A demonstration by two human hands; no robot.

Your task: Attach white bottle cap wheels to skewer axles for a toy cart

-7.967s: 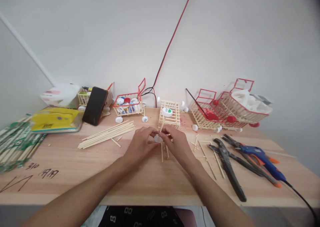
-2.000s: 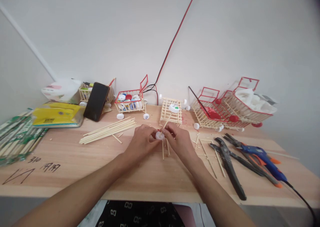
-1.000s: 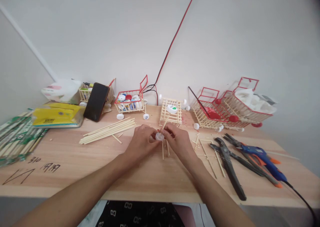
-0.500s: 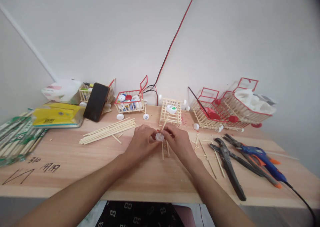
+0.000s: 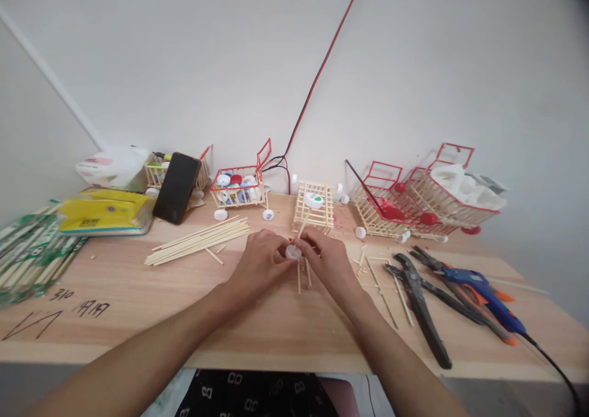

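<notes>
Just above the middle of the table, my left hand (image 5: 263, 254) pinches a translucent white bottle cap (image 5: 293, 252) between thumb and finger. My right hand (image 5: 322, 254) is closed on a thin wooden stick (image 5: 302, 225), its lower end at the cap; whether the two are joined I cannot tell. Two short sticks (image 5: 299, 279) show below my fingers. Right behind my hands lies a stick frame (image 5: 299, 211) with white cap wheels, a white and green cap (image 5: 313, 200) resting on it.
Left of my hands lie loose sticks (image 5: 197, 240), a leaning phone (image 5: 177, 187) and a yellow packet (image 5: 105, 211). Small stick carts (image 5: 239, 193) stand along the wall. At right are cutting pliers (image 5: 421, 309), a blue glue gun (image 5: 483, 294) with its cord, and stick offcuts (image 5: 361, 257).
</notes>
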